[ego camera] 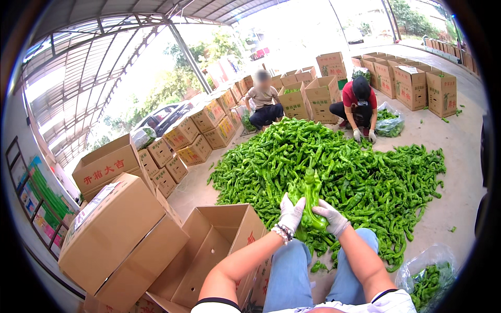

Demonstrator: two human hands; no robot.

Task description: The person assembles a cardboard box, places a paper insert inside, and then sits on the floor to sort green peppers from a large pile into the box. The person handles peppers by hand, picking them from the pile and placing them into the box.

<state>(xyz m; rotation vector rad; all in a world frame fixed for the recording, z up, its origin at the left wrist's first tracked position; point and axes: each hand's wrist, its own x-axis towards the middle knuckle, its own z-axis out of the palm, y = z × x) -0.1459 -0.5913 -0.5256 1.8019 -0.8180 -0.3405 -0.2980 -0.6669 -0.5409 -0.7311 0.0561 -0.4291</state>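
My left hand (292,214), in a pale glove with bead bracelets at the wrist, grips a bunch of long green peppers (311,197) from the left. From the other side my right hand (332,218), also gloved, closes on the same bunch. The bunch is held upright above my knees; how many peppers are in it I cannot tell. Just beyond lies a large heap of green peppers (297,152) on the concrete floor. An open cardboard box (238,221) stands left of my knees, tilted in view, its inner walls showing.
More cardboard boxes (113,231) are stacked at my left, with a row (195,144) behind. A plastic bag of peppers (430,279) sits at my right. Two people (264,98) (359,101) crouch beyond the heap, near open boxes (323,99) and another bag (389,121).
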